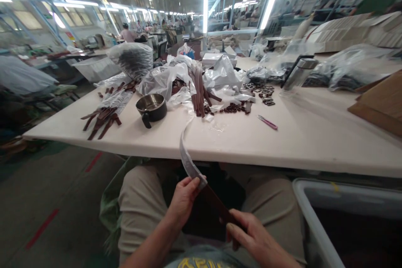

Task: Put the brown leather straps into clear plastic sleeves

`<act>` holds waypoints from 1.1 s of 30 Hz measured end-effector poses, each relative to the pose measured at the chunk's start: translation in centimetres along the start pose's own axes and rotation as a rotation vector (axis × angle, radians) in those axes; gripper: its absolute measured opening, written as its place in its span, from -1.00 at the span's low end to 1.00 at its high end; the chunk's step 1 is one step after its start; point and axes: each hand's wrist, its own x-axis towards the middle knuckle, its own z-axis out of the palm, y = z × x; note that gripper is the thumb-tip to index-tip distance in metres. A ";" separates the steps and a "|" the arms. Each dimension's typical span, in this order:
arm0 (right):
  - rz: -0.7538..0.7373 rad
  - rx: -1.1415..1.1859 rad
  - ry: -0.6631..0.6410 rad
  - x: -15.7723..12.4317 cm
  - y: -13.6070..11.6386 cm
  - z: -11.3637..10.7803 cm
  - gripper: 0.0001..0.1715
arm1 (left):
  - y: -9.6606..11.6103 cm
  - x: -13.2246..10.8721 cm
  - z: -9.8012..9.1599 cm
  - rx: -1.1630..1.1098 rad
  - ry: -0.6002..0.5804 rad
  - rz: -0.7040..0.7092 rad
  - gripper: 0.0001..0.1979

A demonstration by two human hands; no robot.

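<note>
Over the lap, a dark brown strap (216, 202) runs between my two hands. My left hand (184, 196) pinches its upper end together with a pale translucent plastic sleeve (187, 160), which curves up onto the table edge. Lower down, my right hand (246, 231) is closed around the strap's other end. Ahead on the white table (163, 138), a bundle of brown straps (197, 92) stands among crumpled plastic. Beside it are small dark loops (237, 108) and metal buckles (268, 92). A pink-handled tool (268, 122) lies to the right.
At the left are a black-and-steel pot (151, 108) and a pile of brown straps (102, 122). A clear bottle (300, 76) and a cardboard piece (381, 102) stand at the right. A grey bin (318, 222) is beside my right leg. A person (127, 33) sits far back.
</note>
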 end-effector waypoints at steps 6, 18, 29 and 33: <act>0.051 -0.031 0.098 -1.8 1.6 1.2 -0.41 | -3.2 -1.6 -0.2 0.137 -0.180 -0.143 -0.66; 0.089 0.057 0.173 -0.5 3.2 1.2 -0.32 | -1.2 2.9 1.2 -0.166 -0.004 -0.123 -0.62; -0.010 -0.022 0.142 -0.1 3.1 0.6 -0.32 | -2.7 1.6 1.6 -0.209 -0.053 -0.194 -0.52; 0.046 -0.054 0.137 -1.7 4.9 0.9 -0.24 | 0.0 4.4 1.2 -0.197 0.032 -0.123 -0.64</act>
